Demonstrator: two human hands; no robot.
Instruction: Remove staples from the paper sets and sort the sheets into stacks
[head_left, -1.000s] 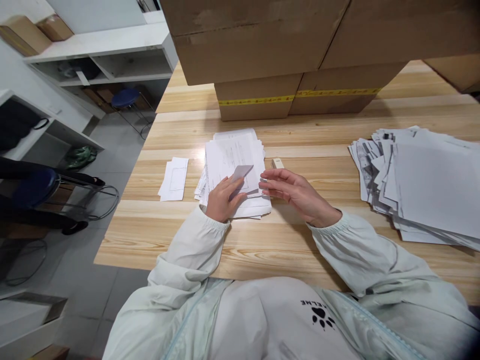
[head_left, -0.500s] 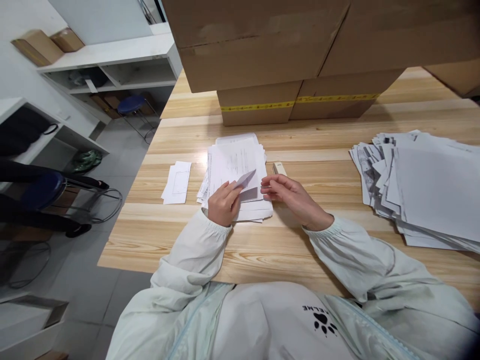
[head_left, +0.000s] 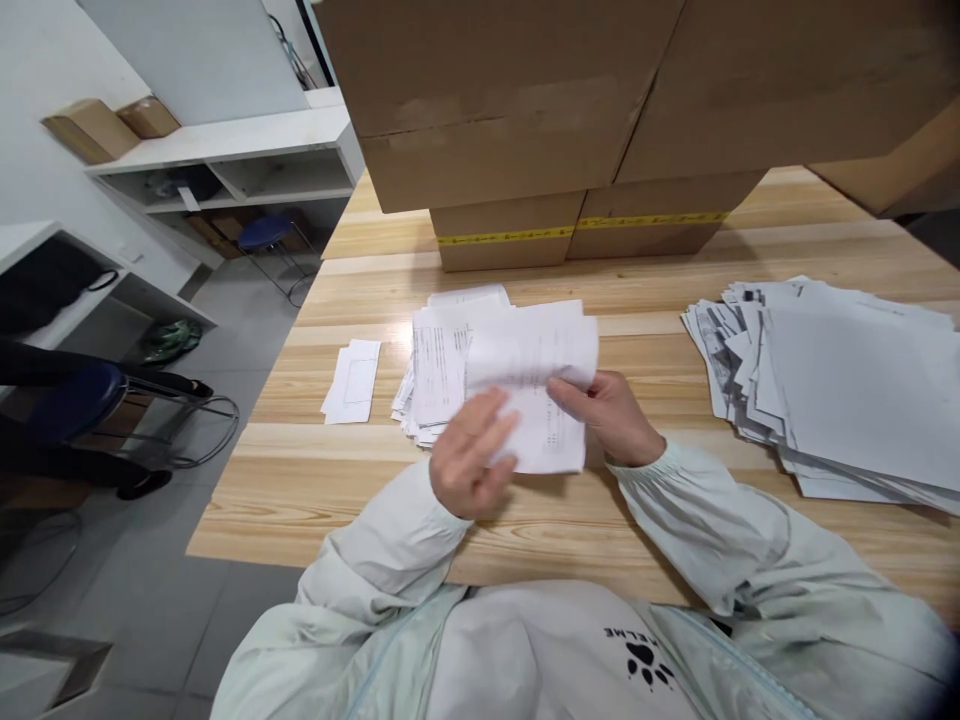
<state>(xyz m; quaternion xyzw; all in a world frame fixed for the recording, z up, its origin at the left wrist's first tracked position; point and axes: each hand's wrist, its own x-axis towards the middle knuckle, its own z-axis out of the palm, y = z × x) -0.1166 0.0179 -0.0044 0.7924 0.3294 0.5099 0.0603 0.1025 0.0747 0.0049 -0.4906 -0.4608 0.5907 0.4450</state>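
My right hand (head_left: 611, 415) pinches the right edge of a printed sheet of paper (head_left: 544, 430), its thumb on top. The sheet curls over at its upper part and is held above the table. My left hand (head_left: 474, 455), slightly blurred, is at the sheet's lower left with its fingers apart. Whether its fingertips touch the paper I cannot tell. Under and left of the sheet lies an uneven stack of printed papers (head_left: 435, 370), partly covered by it.
Two small white slips (head_left: 352, 382) lie on the wooden table (head_left: 300, 490) at the left. A large messy paper pile (head_left: 855, 390) is at the right. Big cardboard boxes (head_left: 510, 100) are stacked at the back. A person's legs (head_left: 90, 455) and a blue stool (head_left: 75, 400) show at far left.
The right hand has taken hold of the sheet, which now spreads to the right of the stack. My left hand has let go of the folded paper. A small beige object is now hidden.
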